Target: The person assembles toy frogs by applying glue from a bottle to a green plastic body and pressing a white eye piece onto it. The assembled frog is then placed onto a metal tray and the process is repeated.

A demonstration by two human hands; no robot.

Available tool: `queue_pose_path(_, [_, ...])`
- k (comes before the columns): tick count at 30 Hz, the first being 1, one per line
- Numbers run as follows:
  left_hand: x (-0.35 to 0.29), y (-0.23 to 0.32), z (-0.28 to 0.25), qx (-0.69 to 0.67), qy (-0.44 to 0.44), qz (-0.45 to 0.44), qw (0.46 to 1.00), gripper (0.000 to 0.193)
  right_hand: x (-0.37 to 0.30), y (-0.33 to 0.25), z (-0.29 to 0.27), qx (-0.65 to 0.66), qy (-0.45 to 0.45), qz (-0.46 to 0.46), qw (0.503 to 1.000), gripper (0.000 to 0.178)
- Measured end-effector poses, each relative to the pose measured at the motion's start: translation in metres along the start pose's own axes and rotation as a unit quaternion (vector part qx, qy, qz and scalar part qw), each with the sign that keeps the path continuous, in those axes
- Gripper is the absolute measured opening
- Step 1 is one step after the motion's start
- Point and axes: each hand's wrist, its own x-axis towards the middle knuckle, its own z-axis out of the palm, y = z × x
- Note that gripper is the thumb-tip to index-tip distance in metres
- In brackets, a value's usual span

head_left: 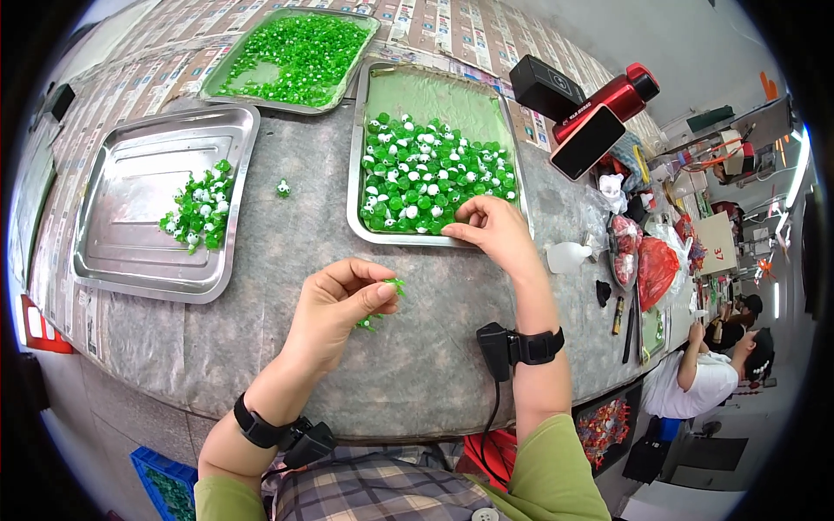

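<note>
My left hand [341, 304] is above the table, its thumb and fingertips pinched on a small green plastic piece [396, 285]. Below those fingers, more green pieces [368, 322] show partly behind the hand. My right hand [493, 227] reaches over the near rim of a metal tray [354, 187]. Its thumb and fingers come together beside a heap of green and white ball-shaped pieces [426, 174]; whatever lies between the fingertips is too small to make out. A single green and white figure [283, 188] lies on the table left of this tray.
At left, a metal tray [130, 200] holds a cluster of green and white figures [201, 208]. Behind, another tray [214, 76] carries many small green pieces. A phone [587, 141] leans by a red bottle [608, 102]. A white bottle [569, 257] and a co-worker [695, 378] are at right.
</note>
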Motion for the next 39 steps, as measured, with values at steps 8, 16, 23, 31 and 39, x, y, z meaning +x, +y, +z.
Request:
queue_pose_path(8, [-0.001, 0.000, 0.001, 0.004, -0.012, -0.009, 1.000, 0.013, -0.005, 0.001, -0.002, 0.123, -0.002, 0.009, 0.992, 0.018])
queue_pose_path(16, [-0.001, -0.002, -0.002, -0.030, -0.027, -0.029, 0.999, 0.013, -0.073, -0.054, 0.010, 0.503, -0.122, 0.022, 0.855, 0.018])
queue_pose_path(23, [0.002, -0.004, -0.001, -0.028, -0.030, -0.024, 0.999, 0.013, -0.083, -0.056, 0.023, 0.555, -0.121, 0.015, 0.823, 0.021])
queue_pose_path(31, [0.001, -0.005, -0.001, -0.020, -0.021, -0.021, 0.999, 0.012, -0.088, -0.059, 0.028, 0.559, -0.099, 0.024, 0.823, 0.023])
queue_pose_path(39, [0.001, -0.005, 0.000, 0.020, -0.005, -0.007, 1.000, 0.014, -0.090, -0.060, 0.028, 0.578, -0.052, 0.017, 0.814, 0.019])
